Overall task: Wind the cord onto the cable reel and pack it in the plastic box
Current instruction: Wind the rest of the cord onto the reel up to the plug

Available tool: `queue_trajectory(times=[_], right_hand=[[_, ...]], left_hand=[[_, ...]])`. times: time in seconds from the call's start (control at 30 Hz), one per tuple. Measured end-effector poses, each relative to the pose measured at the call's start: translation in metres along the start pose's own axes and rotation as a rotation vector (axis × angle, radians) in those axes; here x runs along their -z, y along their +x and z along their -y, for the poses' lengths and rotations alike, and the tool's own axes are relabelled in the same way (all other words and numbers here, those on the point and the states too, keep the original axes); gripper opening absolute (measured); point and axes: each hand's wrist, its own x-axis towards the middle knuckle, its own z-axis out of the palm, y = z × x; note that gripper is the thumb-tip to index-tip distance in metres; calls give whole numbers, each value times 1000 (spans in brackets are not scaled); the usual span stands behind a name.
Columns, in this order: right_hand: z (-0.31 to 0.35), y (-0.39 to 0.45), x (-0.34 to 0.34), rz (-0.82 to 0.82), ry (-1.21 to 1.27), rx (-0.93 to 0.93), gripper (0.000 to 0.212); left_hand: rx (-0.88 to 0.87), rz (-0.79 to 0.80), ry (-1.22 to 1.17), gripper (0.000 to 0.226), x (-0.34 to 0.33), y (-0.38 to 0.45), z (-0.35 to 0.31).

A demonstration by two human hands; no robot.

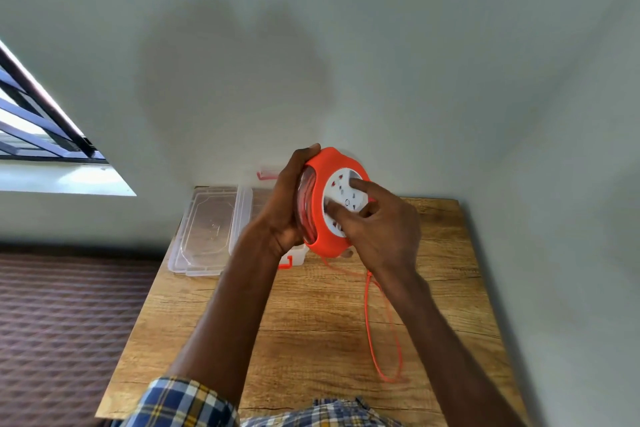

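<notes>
I'm in a home room: plain wall [346, 28], barred window [38, 114], wooden tabletop [311, 322], patterned carpet [62, 322].

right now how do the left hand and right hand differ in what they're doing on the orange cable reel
The left hand wraps round the rim of the round orange plastic cable reel, fingers curled over its edge; the right hand lies on the white socket face, fingers pressed into it. The left grips from the side, the right from the front. Both touch the reel, held above the wooden table.
</notes>
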Motion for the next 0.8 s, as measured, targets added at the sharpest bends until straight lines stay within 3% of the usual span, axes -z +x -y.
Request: queue_trajectory(times=[0.07, 0.13, 0.27, 0.33, 0.47, 0.6, 0.73, 0.8], right_hand=[[8, 2, -4, -30, 72, -130, 74], [10, 3, -5, -21, 25, -118, 71], [7, 1, 5, -56, -162, 91, 67], [2, 4, 12, -39, -127, 219, 50], [-13, 9, 24, 204, 18, 375, 34], [-21, 12, 28, 376, -52, 438, 49], [-19, 13, 27, 436, -210, 444, 62], [-17, 11, 23, 392, -225, 434, 67]], left_hand=[[-9, -4, -18, 58, -1, 0, 4], [-15, -4, -32, 60, -1, 1, 5], [0, 5, -44, 63, 2, 0, 2], [5, 23, -63, 62, 4, 0, -1], [36, 43, -115, 63, 10, -1, -3], [96, 73, -114, 67, 18, -3, -3], [142, 66, -79, 69, 21, -4, -2], [131, 54, -58, 66, 20, -4, -1]])
